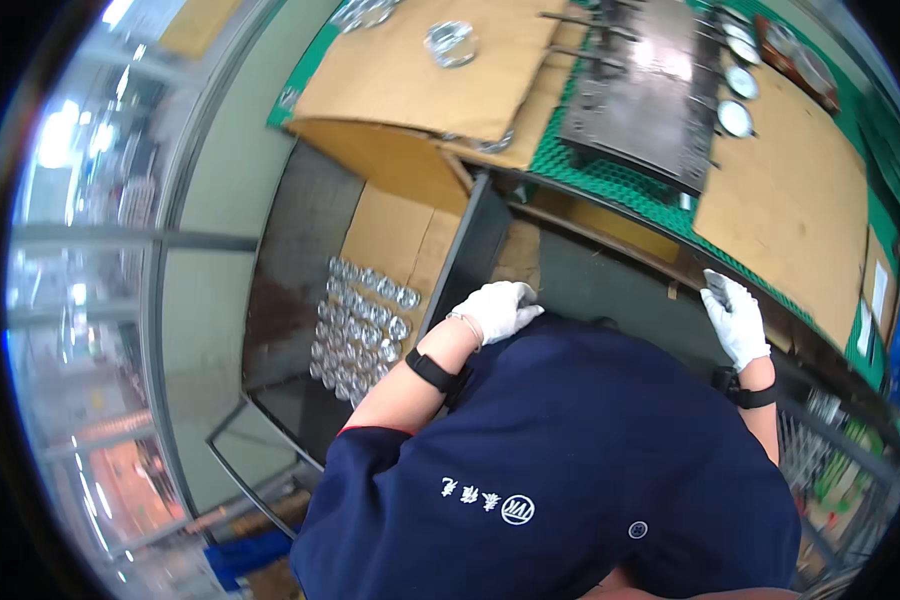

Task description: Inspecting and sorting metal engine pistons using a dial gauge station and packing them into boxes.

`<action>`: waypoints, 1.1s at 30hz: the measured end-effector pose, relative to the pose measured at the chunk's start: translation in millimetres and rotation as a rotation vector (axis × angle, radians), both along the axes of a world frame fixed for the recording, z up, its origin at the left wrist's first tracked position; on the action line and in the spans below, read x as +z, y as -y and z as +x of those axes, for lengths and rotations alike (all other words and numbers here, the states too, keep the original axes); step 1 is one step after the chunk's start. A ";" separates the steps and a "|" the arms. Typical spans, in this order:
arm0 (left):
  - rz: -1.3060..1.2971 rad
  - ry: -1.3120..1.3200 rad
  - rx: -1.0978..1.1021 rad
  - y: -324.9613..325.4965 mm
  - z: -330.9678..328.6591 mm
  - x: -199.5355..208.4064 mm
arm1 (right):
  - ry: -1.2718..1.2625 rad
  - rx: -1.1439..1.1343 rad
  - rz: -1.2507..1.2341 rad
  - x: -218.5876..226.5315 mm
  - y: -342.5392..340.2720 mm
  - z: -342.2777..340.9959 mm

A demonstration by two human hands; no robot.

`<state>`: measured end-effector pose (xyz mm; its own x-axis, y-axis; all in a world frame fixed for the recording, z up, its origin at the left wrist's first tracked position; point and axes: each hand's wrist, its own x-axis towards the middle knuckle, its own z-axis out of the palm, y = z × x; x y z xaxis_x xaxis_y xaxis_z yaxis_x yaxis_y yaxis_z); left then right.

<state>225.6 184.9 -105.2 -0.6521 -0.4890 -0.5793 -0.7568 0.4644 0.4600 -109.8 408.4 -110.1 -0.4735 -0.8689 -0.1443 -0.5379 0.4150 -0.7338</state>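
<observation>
My left hand (500, 308), in a white glove with greyed fingertips, is in front of my body beside the upright dark panel (469, 245) of a cart. Its fingers are loosely bent, thumb apart, and nothing shows between them. At the right, my gloved right hand (738, 320) is close to the front edge of the workbench (610, 228). Its fingers reach forward without a visible object; whether they touch the edge I cannot tell. Left of my left hand, rows of shiny round metal parts (362, 315) stand on cardboard in the cart.
A large dark metal plate fixture (638, 95) with rods rests on a green mat (610, 185). Cardboard sheets (785, 190) flank it. One shiny part (451, 44) lies on the left sheet. Several white round pieces (735, 118) and a brown tray (798, 62) are at the right.
</observation>
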 end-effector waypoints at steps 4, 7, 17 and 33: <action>0.026 0.133 0.217 24.1 68.2 -58.4 | -0.014 0.132 0.080 1.3 55.2 8.2; 0.060 0.145 0.258 38.5 118.7 -84.7 | -0.026 0.180 0.191 0.8 89.0 38.9; 0.052 0.238 0.657 87.2 295.0 -123.6 | -0.077 0.745 0.254 1.6 262.5 199.9; 0.138 0.131 1.267 -5.1 385.2 -107.6 | -0.496 0.356 -0.124 11.3 609.0 140.0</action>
